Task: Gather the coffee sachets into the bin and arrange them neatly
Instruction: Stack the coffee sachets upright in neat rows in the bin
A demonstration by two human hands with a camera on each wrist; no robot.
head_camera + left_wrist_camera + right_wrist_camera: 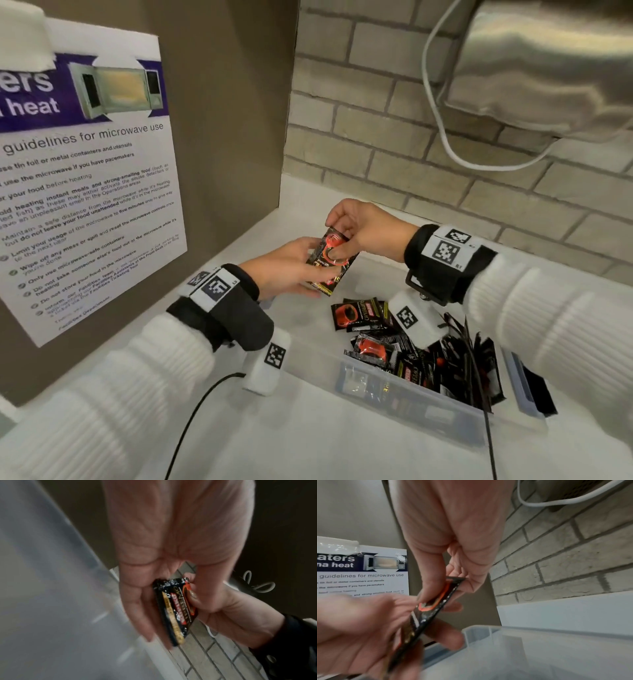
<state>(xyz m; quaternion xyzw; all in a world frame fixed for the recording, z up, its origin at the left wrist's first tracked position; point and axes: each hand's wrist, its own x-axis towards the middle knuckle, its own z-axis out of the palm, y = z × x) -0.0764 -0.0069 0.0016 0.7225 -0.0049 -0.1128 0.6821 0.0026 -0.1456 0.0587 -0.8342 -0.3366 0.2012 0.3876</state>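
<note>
Both hands hold a small stack of black and red coffee sachets above the far left end of the clear plastic bin. My left hand cradles the stack from below, fingers curled round its lower edge. My right hand pinches the top of the stack between thumb and fingers. Several more sachets lie jumbled inside the bin, some flat, some standing on edge at the right end.
The bin sits on a white counter. A brown panel with a microwave notice stands at left, a brick wall behind, a steel appliance with a white cable above right. Black cables cross the counter.
</note>
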